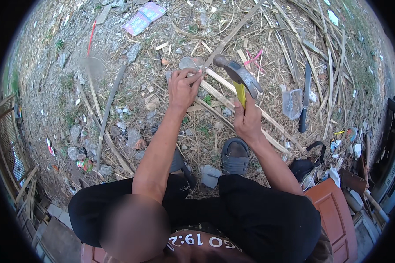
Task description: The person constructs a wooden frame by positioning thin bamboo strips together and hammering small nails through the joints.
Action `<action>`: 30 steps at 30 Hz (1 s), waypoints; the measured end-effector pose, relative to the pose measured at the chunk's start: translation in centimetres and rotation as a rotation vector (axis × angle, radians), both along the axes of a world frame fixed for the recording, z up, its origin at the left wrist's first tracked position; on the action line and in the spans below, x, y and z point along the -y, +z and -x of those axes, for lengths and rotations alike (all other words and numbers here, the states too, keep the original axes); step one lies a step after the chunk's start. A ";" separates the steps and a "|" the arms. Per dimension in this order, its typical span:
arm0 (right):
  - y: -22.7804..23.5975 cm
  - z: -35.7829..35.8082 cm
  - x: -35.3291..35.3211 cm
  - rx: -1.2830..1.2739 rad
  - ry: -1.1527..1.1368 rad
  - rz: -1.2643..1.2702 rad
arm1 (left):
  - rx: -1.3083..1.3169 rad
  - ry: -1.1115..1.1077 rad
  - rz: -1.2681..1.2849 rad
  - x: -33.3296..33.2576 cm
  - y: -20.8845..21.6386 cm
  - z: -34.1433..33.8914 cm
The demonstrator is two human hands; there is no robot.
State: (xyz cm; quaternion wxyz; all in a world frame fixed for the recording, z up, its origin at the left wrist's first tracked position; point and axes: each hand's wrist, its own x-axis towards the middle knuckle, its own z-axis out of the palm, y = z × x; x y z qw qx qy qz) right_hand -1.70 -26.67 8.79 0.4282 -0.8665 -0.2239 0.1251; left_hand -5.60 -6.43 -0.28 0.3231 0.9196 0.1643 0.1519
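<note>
My right hand (249, 120) is wrapped round the yellow handle of a claw hammer (238, 73). Its metal head is raised over the wooden strips, just right of my left hand (184, 89). The fingers of that hand are pinched at the spot where a long grey-brown strip (233, 37) meets the ends of pale wooden strips (224, 100). Whether a nail is between the fingertips is too small to tell. A flat grey stone (190, 62) lies right behind the fingers. The pale strips run from there toward the lower right, passing under my right hand.
A black-handled knife (306, 96) and a clear plastic tub (292, 104) lie to the right. Loose strips (331, 65) are heaped at the far right, with more strips (109, 114) on the left. A black bag (302, 168) rests by my right knee. Stones and litter dot the dry ground.
</note>
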 end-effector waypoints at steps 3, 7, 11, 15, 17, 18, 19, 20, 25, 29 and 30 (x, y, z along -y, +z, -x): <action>-1.2 -0.6 -0.4 -0.082 0.088 0.208 | 0.008 -0.004 -0.004 -0.3 0.1 0.0; 1.2 -0.8 -1.0 -0.152 -0.016 0.086 | -0.063 -0.009 0.004 -0.3 0.2 0.1; -1.2 0.0 -0.8 0.058 -0.015 0.032 | -0.027 0.007 -0.016 -0.2 0.4 -0.2; 0.2 0.1 -2.1 -0.057 0.110 0.164 | -0.024 -0.018 -0.044 -0.5 -0.4 0.6; 1.7 0.3 -1.7 -0.067 -0.018 0.028 | -0.009 -0.011 -0.049 0.1 -0.3 0.2; 1.1 0.6 -1.6 0.006 -0.054 -0.050 | -0.012 -0.013 -0.039 0.2 -0.1 0.1; -0.2 0.6 -1.6 0.009 -0.058 -0.047 | -0.009 -0.016 -0.036 0.2 0.0 0.0; -1.2 0.1 -2.0 -0.017 0.014 0.098 | 0.000 -0.003 -0.036 -0.2 -0.1 0.0; 0.1 -0.8 -1.4 -0.141 -0.016 0.188 | -0.007 0.010 -0.017 -0.1 -0.1 -0.1; 1.7 -0.7 1.6 -0.118 -0.174 0.159 | 0.039 0.024 -0.018 0.0 -0.4 0.0; 1.2 -1.1 3.0 -0.115 -0.175 0.156 | 0.042 0.023 -0.021 -0.1 -0.4 0.0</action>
